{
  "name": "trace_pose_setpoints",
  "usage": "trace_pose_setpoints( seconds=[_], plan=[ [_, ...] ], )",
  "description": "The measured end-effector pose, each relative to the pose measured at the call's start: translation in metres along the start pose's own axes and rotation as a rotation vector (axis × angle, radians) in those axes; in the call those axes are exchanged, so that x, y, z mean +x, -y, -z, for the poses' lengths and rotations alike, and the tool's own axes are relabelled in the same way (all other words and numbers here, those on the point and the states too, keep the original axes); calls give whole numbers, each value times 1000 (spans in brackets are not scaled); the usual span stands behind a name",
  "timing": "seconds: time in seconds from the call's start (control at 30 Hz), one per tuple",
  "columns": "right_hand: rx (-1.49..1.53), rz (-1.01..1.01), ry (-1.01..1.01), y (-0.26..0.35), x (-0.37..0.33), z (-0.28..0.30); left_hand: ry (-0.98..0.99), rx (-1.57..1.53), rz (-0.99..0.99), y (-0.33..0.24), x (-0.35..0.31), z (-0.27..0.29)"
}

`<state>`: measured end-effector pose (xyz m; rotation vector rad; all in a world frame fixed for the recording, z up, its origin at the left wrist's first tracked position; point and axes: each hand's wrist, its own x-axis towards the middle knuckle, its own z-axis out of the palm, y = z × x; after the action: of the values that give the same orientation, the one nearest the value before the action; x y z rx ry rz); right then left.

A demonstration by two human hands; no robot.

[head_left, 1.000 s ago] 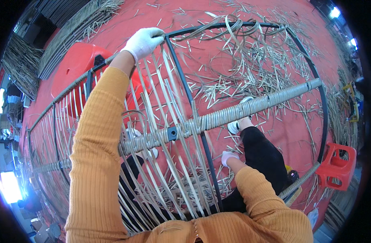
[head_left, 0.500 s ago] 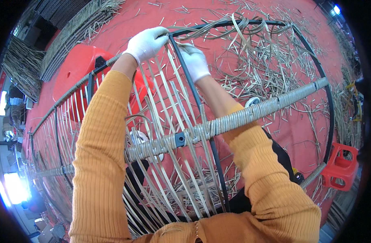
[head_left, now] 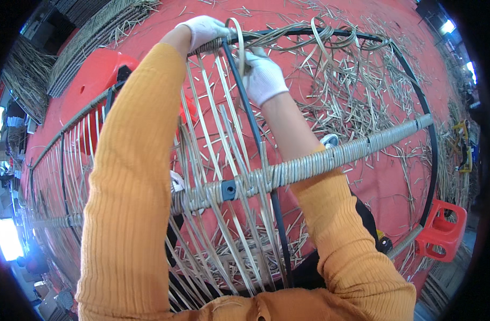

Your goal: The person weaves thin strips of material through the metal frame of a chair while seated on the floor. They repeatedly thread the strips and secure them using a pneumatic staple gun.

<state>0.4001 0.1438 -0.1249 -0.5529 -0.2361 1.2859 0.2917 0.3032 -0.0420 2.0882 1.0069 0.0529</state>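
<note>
A dark metal frame (head_left: 433,155) strung with pale wicker strips (head_left: 219,144) lies across my view. My left hand (head_left: 205,31), in a white knit glove, is closed over its far rail, at the end of the wrapped part. Just below that rail my right hand (head_left: 265,80), gloved the same way, pinches a wicker strip (head_left: 240,45). The strip loops up over the rail beside a dark crossbar (head_left: 250,115); my right fingertips are partly hidden behind it. Loose strips coil round the rail farther right. A thick wicker-wrapped bar (head_left: 309,166) crosses over my right forearm.
Cut wicker scraps (head_left: 346,96) litter the red floor (head_left: 384,187). A red plastic stool (head_left: 442,230) stands at right, and a larger red plastic seat (head_left: 95,80) lies beyond the frame at left. Bundled wicker (head_left: 25,80) and woven panels (head_left: 90,45) are stacked far left.
Both hands have shifted slightly; the left moved up and right along the rail. A strip now stands in a loop over the rail from my right hand. The view has swung a little.
</note>
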Motion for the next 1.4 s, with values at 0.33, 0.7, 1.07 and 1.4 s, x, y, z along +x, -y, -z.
trace_pose_setpoints(
  seconds=[0.33, 0.7, 1.07, 1.4],
  plan=[
    [-1596, 590, 9, -16, -9, 47, -365, 206, -66, -6, -13, -14],
    [-1746, -39, 9, 77, -444, 65, 391, 772, -967, -165, -302, -220],
    [-470, -168, -510, 46, -621, 103, 933, 754, -836, -175, -385, -387],
    [-865, -408, -558, 31, -608, 106, -237, 425, -898, -162, -334, -272]
  ],
)
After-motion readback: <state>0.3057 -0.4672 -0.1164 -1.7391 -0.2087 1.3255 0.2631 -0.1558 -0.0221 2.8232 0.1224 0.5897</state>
